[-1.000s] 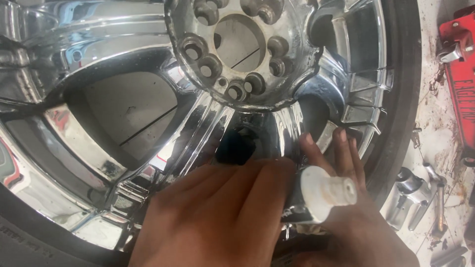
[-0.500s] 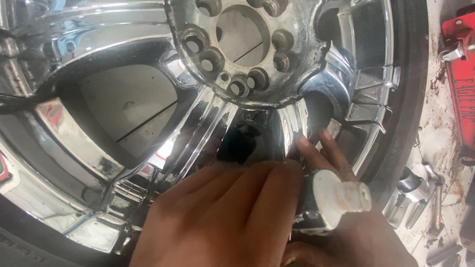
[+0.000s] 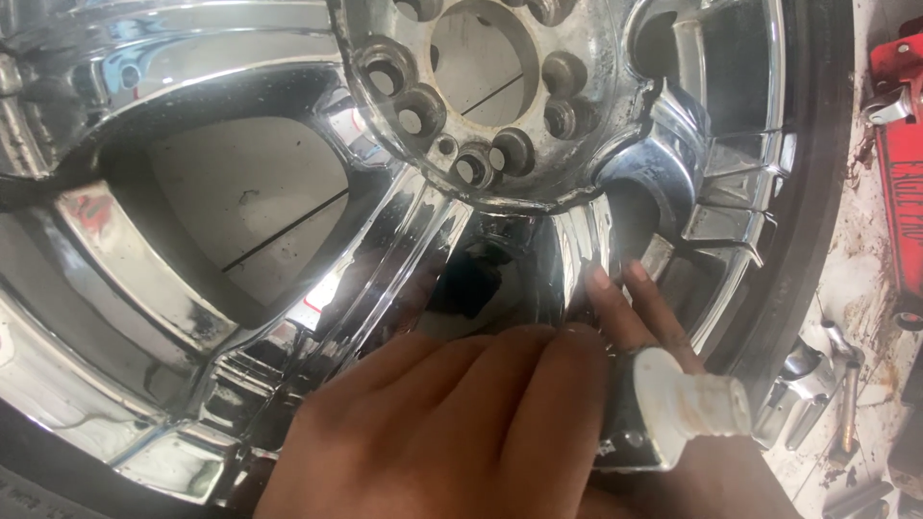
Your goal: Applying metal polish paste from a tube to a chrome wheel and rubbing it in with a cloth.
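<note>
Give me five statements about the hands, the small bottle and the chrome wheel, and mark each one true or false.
1. The left hand lies palm down on the chrome wheel. True.
2. The small bottle has a black cap. False: its cap is whitish, on a dark body.
3. The right hand touches the rim with its fingertips beside the bottle. True.
4. The wheel is painted matte red. False: it is mirror chrome; the red thing is a floor jack at the right edge.
5. Lug nuts fill every bolt hole in the hub. False: the holes around the centre bore are open.
</note>
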